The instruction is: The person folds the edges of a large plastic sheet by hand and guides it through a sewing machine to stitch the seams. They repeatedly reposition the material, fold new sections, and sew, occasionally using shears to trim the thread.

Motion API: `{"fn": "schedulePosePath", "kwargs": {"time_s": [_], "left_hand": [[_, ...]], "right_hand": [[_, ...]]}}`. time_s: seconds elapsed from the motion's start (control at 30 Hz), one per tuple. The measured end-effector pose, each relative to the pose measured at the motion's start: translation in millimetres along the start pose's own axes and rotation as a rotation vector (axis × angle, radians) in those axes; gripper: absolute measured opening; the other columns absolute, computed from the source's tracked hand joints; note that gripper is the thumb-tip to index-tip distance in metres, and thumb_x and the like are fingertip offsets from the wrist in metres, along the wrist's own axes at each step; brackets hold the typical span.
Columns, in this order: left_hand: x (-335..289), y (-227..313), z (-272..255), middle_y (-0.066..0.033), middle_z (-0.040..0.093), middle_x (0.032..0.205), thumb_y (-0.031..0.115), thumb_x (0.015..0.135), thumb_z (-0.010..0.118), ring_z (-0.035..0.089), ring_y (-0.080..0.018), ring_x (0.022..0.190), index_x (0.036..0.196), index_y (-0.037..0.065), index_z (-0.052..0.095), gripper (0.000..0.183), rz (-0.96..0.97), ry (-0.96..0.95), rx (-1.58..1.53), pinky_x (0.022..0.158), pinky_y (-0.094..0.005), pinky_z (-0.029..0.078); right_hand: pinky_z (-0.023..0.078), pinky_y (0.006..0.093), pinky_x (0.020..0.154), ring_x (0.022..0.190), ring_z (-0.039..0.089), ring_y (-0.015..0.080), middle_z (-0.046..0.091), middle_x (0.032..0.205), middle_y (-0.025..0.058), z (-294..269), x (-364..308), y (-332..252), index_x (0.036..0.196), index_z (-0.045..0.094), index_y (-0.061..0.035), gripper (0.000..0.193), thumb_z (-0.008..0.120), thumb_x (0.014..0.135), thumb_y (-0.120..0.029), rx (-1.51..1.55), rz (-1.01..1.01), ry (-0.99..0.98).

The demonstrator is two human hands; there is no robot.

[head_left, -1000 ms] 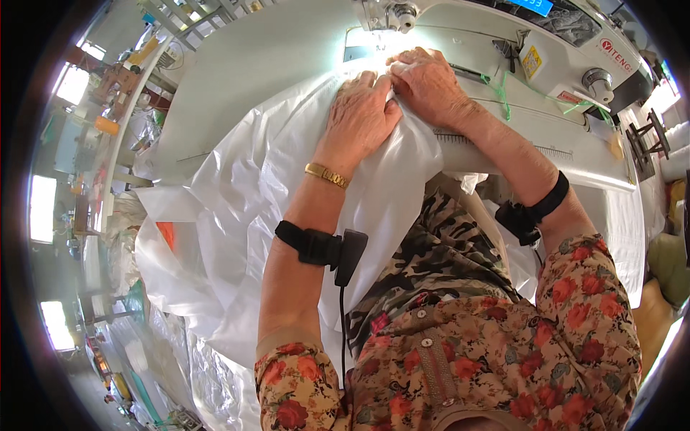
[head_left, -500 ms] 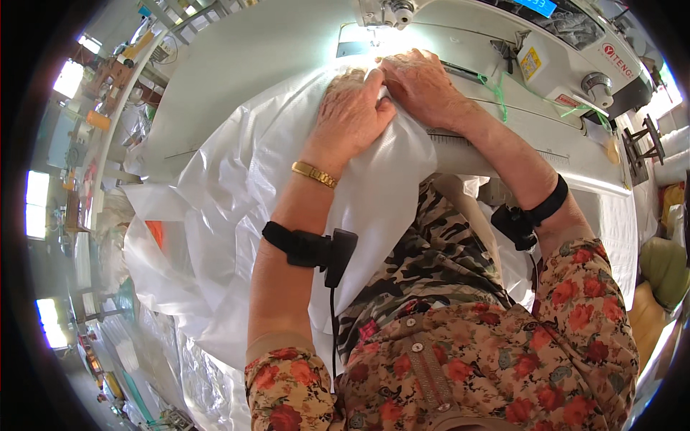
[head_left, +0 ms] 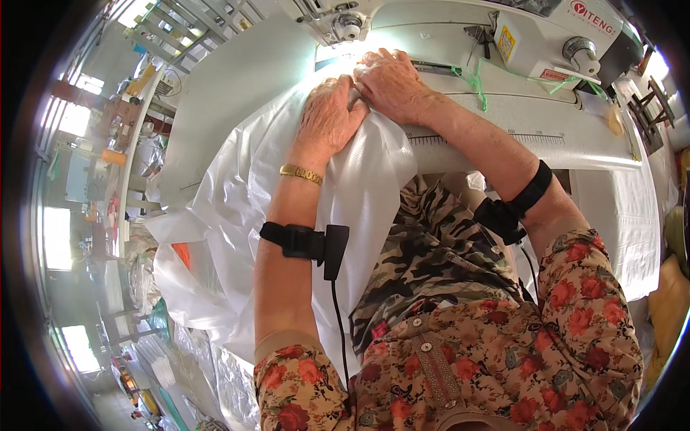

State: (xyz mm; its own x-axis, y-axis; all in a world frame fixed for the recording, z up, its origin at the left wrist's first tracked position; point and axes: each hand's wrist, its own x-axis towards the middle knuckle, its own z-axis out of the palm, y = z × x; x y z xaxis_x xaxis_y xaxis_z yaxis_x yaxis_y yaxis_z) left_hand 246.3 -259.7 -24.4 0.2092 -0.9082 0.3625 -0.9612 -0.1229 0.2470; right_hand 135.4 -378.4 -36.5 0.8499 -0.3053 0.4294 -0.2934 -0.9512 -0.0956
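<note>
White sheet: the translucent sheet (head_left: pixel 244 187) is bunched under both hands at the front of the sewing machine (head_left: pixel 537 54); slack drapes off the table (head_left: pixel 208 108) beside the trousers (head_left: pixel 431 251).
Left hand: the left hand (head_left: pixel 327 118) lies on the sheet, fingers bent, thumb toward the other hand; tips wash out in glare, can't tell if pinched.
Right hand: the right hand (head_left: pixel 395 85) is just beside it, nearer the lamp, fingers curled; tips hidden, grip can't be told.
Needle zone: fingertips look close to it; likely worst case is a finger strike if the sheet pulls in suddenly. Glare would hide it.
Folds: layers could get caught together or pucker, given how bunched the sheet is.
Hanging slack: its weight could drag the edge off line, since slick film probably slips.
Green strand: the loose strand (head_left: pixel 476 85) near the right forearm could snag.
Arm cable: the black cable (head_left: pixel 336 309) runs down over sheet and lap; a snag could tug the left arm.
</note>
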Motion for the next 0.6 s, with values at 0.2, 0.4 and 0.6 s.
{"fn": "schedulePosePath", "kwargs": {"time_s": [0.2, 0.4, 0.6], "left_hand": [[-1.6, -0.9, -0.1, -0.0245, 0.061, 0.098, 0.023, 0.084, 0.055, 0.057, -0.0395, 0.099, 0.106, -0.002, 0.054, 0.034, -0.01, 0.006, -0.023, 0.089, -0.0474, 0.044], [1.6, -2.0, -2.7, -0.0257, 0.061, 0.1, 0.022, 0.083, 0.057, 0.057, -0.0399, 0.099, 0.108, -0.003, 0.055, 0.035, -0.023, -0.053, -0.024, 0.09, -0.0465, 0.044], [5.1, -7.4, -1.5, -0.0261, 0.061, 0.104, 0.022, 0.081, 0.057, 0.057, -0.0398, 0.102, 0.113, -0.004, 0.056, 0.041, 0.001, 0.003, -0.046, 0.092, -0.0454, 0.044]], "right_hand": [[0.036, 0.0445, 0.094, 0.104, 0.053, 0.0304, 0.061, 0.102, 0.0135, 4.0, 0.1, -0.2, 0.094, 0.062, -0.0035, 0.023, 0.047, 0.092, -0.021, 0.014, -0.008, 0.047], [0.036, 0.0483, 0.098, 0.112, 0.055, 0.0325, 0.065, 0.104, 0.0145, 6.3, 3.0, 2.2, 0.1, 0.066, -0.0051, 0.024, 0.05, 0.089, -0.018, 0.033, 0.047, 0.014], [0.04, 0.0456, 0.095, 0.109, 0.055, 0.0353, 0.064, 0.103, 0.0213, 2.3, 12.4, 6.3, 0.108, 0.062, 0.0026, 0.032, 0.054, 0.089, -0.022, 0.379, 0.336, 0.078]]}}
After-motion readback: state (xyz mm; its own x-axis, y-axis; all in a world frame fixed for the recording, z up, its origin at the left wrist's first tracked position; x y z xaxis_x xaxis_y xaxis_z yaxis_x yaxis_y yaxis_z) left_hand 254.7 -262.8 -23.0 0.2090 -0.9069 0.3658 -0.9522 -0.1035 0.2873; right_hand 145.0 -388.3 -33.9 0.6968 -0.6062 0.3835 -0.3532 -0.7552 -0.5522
